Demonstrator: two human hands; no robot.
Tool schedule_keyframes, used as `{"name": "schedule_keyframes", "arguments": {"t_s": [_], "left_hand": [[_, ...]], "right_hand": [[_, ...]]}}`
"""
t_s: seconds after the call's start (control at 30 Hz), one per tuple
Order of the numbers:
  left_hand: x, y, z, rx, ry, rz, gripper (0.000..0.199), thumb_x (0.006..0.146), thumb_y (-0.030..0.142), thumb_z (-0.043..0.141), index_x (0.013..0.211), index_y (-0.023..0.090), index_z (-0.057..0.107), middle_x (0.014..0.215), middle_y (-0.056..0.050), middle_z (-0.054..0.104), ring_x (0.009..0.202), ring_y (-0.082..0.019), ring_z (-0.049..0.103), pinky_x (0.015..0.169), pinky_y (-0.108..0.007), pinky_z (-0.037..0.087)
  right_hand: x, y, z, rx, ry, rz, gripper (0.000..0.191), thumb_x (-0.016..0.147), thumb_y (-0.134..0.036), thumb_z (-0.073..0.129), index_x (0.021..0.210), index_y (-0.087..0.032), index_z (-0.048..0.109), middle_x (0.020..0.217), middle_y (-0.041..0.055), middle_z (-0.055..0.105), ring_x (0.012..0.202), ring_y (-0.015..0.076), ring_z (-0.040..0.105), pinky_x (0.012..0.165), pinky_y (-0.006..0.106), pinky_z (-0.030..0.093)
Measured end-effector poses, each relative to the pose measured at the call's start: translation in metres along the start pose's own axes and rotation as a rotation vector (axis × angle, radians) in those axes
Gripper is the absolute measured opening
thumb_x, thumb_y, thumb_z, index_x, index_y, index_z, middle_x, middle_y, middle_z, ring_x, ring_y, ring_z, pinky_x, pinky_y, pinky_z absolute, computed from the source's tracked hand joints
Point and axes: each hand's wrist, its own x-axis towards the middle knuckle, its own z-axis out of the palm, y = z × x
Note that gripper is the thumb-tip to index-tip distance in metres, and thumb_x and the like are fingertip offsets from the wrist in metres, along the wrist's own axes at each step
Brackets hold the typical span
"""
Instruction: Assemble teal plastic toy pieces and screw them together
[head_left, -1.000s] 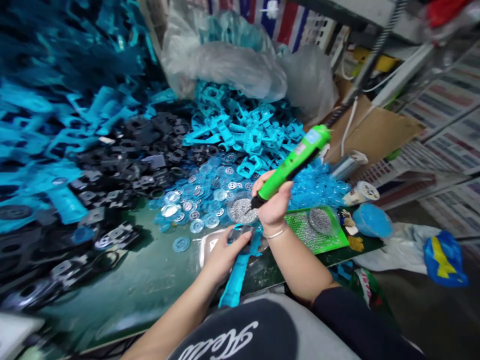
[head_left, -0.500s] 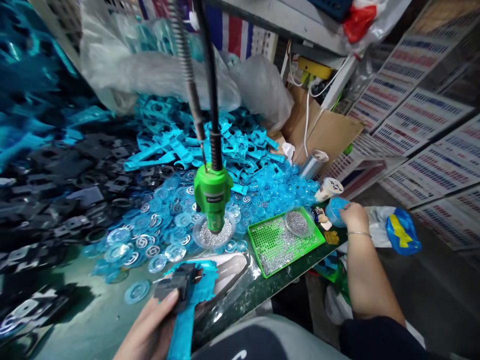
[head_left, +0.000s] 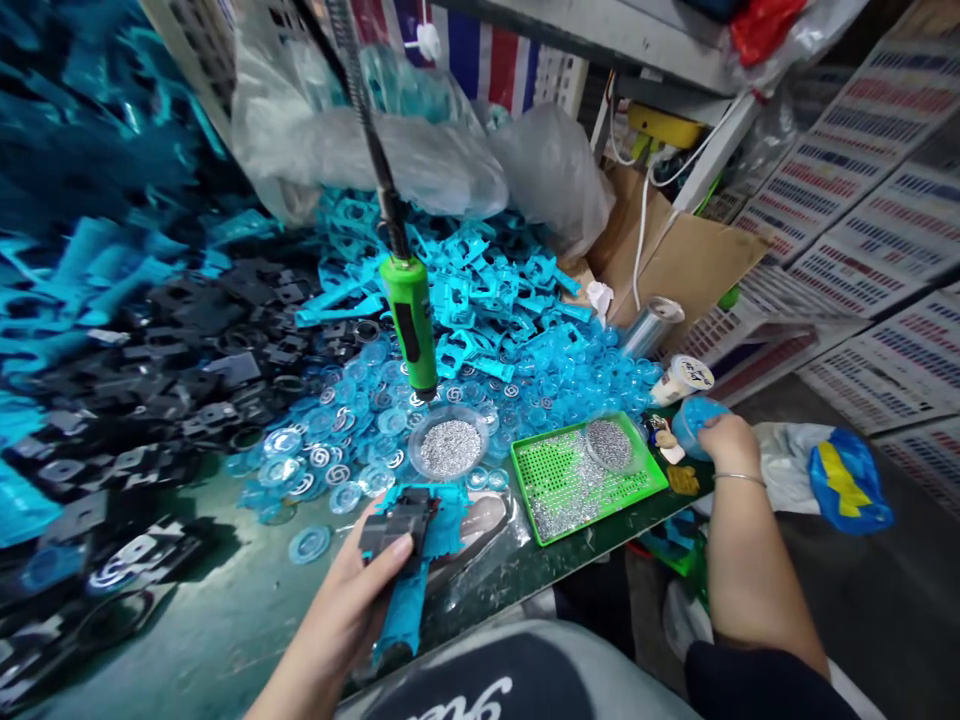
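Observation:
My left hand [head_left: 360, 585] is closed around a bright blue plastic housing [head_left: 445, 525], its strip-like end pointing down toward me. A black plastic block [head_left: 399, 528] sits against that housing, under my thumb. At the right, my right hand [head_left: 731, 447] has its fingers curled at the rim of a small blue cup [head_left: 691, 428]; the fingertips are partly hidden. A green electric screwdriver [head_left: 411, 325] hangs tip-down beyond my left hand. Beneath its tip stands a clear bowl [head_left: 415, 462] of small silvery metal pieces.
A green perforated tray [head_left: 525, 500] holds loose metal bits and a round dish. Clear blue discs [head_left: 360, 420], black parts [head_left: 202, 350] and blue housings [head_left: 480, 270] are heaped behind and left. A white lidded tub [head_left: 688, 376] stands near the cup. Stacked crates [head_left: 862, 200] line the right.
The screwdriver has swung up and left, off the bowl, and now hangs tilted. The whole view has shifted slightly right. My left hand still holds the blue housing; my right stays at the cup.

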Motion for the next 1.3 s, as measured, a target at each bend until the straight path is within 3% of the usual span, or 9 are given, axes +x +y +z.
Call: {"name": "schedule_keyframes", "arguments": {"t_s": [0.27, 0.4, 0.53, 0.63, 0.73, 1.0, 1.1, 1.2, 1.3], "left_hand": [[-0.001, 0.002, -0.006, 0.089, 0.062, 0.119, 0.071, 0.053, 0.042, 0.096, 0.115, 0.021, 0.069, 0.097, -0.004, 0.078, 0.089, -0.024, 0.073, 0.081, -0.027, 0.056], [-0.001, 0.011, -0.002, 0.301, 0.091, 0.28, 0.058, 0.055, 0.04, 0.093, 0.105, 0.022, 0.071, 0.09, -0.004, 0.076, 0.083, -0.026, 0.07, 0.082, -0.034, 0.055], [0.003, 0.018, 0.009, 0.737, -0.015, 0.593, 0.044, 0.065, 0.038, 0.086, 0.103, 0.021, 0.072, 0.098, -0.009, 0.077, 0.09, -0.03, 0.072, 0.087, -0.04, 0.056], [0.008, 0.016, 0.016, 0.985, -0.014, 0.857, 0.049, 0.074, 0.036, 0.079, 0.118, 0.02, 0.071, 0.114, -0.013, 0.076, 0.105, -0.032, 0.072, 0.092, -0.041, 0.058], [0.014, 0.012, 0.015, 1.153, 0.059, 1.031, 0.056, 0.077, 0.024, 0.073, 0.131, 0.018, 0.066, 0.128, -0.016, 0.072, 0.115, -0.032, 0.071, 0.094, -0.039, 0.059], [0.027, 0.016, 0.0, 1.348, 0.219, 1.192, 0.054, 0.077, 0.011, 0.061, 0.131, 0.017, 0.068, 0.125, -0.015, 0.074, 0.103, -0.029, 0.076, 0.083, -0.034, 0.063], [0.029, 0.017, -0.003, 1.333, 0.228, 1.2, 0.052, 0.078, 0.008, 0.057, 0.128, 0.016, 0.07, 0.122, -0.015, 0.075, 0.101, -0.027, 0.077, 0.083, -0.033, 0.064], [0.028, 0.016, -0.009, 1.296, 0.255, 1.161, 0.058, 0.076, 0.008, 0.058, 0.132, 0.019, 0.068, 0.125, -0.013, 0.074, 0.105, -0.027, 0.075, 0.086, -0.033, 0.063], [0.024, 0.014, -0.016, 1.262, 0.254, 1.133, 0.063, 0.074, 0.005, 0.055, 0.134, 0.02, 0.066, 0.128, -0.012, 0.073, 0.109, -0.027, 0.074, 0.087, -0.032, 0.063]], "right_hand": [[-0.032, -0.014, -0.017, 0.305, 0.189, -0.006, 0.019, 0.079, -0.018, 0.061, 0.09, -0.009, 0.074, 0.107, 0.0301, 0.072, 0.111, 0.0428, 0.067, 0.095, 0.053, 0.05], [-0.079, -0.054, -0.028, 0.664, 0.202, -0.145, 0.029, 0.094, -0.019, 0.046, 0.115, -0.01, 0.065, 0.108, 0.0301, 0.072, 0.095, 0.029, 0.075, 0.088, 0.043, 0.058], [-0.169, -0.119, -0.032, 1.037, -0.24, -0.547, 0.022, 0.083, -0.04, 0.076, 0.092, -0.02, 0.07, 0.088, 0.0095, 0.077, 0.074, 0.0219, 0.077, 0.072, 0.037, 0.066], [-0.238, -0.164, -0.032, 1.358, -0.833, -0.793, 0.022, 0.079, -0.038, 0.084, 0.083, -0.02, 0.072, 0.093, 0.0033, 0.072, 0.066, 0.0176, 0.077, 0.062, 0.033, 0.068], [-0.281, -0.195, -0.026, 1.489, -0.976, -0.796, 0.017, 0.081, -0.034, 0.083, 0.083, -0.021, 0.074, 0.088, -0.0011, 0.062, 0.063, 0.0146, 0.075, 0.056, 0.028, 0.067], [-0.328, -0.22, 0.01, 1.46, -0.517, -0.749, 0.019, 0.088, -0.031, 0.073, 0.086, -0.023, 0.056, 0.072, -0.0047, 0.051, 0.057, 0.0103, 0.057, 0.051, 0.022, 0.054], [-0.337, -0.224, 0.018, 1.391, -0.26, -0.844, 0.017, 0.092, -0.024, 0.066, 0.085, -0.024, 0.051, 0.068, -0.0064, 0.045, 0.055, 0.0097, 0.046, 0.052, 0.022, 0.047], [-0.333, -0.225, 0.017, 1.333, -0.181, -0.969, 0.006, 0.094, -0.024, 0.065, 0.097, -0.025, 0.06, 0.067, -0.0056, 0.049, 0.054, 0.0114, 0.049, 0.05, 0.024, 0.047], [-0.323, -0.224, 0.015, 1.164, -0.013, -1.285, 0.013, 0.092, -0.022, 0.069, 0.105, -0.025, 0.068, 0.073, 0.0005, 0.063, 0.062, 0.0156, 0.06, 0.055, 0.028, 0.051]]}}
